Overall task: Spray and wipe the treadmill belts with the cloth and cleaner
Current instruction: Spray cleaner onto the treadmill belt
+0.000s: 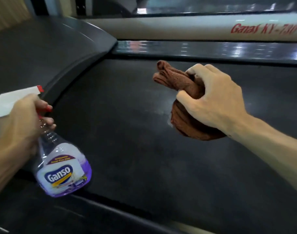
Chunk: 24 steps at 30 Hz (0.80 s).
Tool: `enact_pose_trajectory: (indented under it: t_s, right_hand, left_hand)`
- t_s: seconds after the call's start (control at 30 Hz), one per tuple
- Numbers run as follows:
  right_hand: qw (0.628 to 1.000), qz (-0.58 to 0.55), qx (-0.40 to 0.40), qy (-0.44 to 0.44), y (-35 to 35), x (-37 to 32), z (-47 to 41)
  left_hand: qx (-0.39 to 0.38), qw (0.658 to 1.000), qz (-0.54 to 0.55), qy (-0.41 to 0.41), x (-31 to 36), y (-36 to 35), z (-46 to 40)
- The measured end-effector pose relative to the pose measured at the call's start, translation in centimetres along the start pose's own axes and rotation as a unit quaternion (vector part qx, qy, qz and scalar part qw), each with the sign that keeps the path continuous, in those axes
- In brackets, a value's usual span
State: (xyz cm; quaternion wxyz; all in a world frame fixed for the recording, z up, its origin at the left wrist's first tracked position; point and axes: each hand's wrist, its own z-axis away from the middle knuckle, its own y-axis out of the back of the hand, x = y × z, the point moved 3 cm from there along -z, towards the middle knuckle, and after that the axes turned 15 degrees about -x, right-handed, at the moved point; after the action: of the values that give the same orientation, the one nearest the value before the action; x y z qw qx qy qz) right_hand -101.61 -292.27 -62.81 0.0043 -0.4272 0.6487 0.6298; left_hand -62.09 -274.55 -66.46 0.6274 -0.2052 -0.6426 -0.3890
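Head view: left hand (21, 119) gripping spray bottle (60, 159), right hand (210, 95) clutching bunched cloth (183, 105) over belt (144, 149); flatten cloth, wipe overlapping strokes.

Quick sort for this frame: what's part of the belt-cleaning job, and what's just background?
Part of the job:
- spray bottle, gripped by the left hand
- brown cloth, bunched in the right hand
- treadmill belt, dark, below both hands

Background:
- motor cover at the belt's end
- shiny side rail
- neighbouring cream frame with red lettering
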Motion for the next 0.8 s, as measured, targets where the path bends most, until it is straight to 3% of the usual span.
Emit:
enact_pose_trajectory:
  t_s: [0.1,0.37,0.8]
  right_hand:
    - [1.0,0.009,0.001,0.003,-1.2,-1.7,-0.4]
    - [0.998,0.037,-0.024,0.035,-4.4,-7.5,-0.5]
    - [0.994,0.003,-0.05,0.093,-13.7,-20.8,-1.4]
  left_hand:
    - [-0.02,0.998,-0.001,-0.053,2.2,-0.8,2.3]
    - [0.102,0.987,0.122,-0.035,1.6,4.3,4.1]
    - [0.283,0.954,0.077,-0.057,-3.6,16.2,6.0]
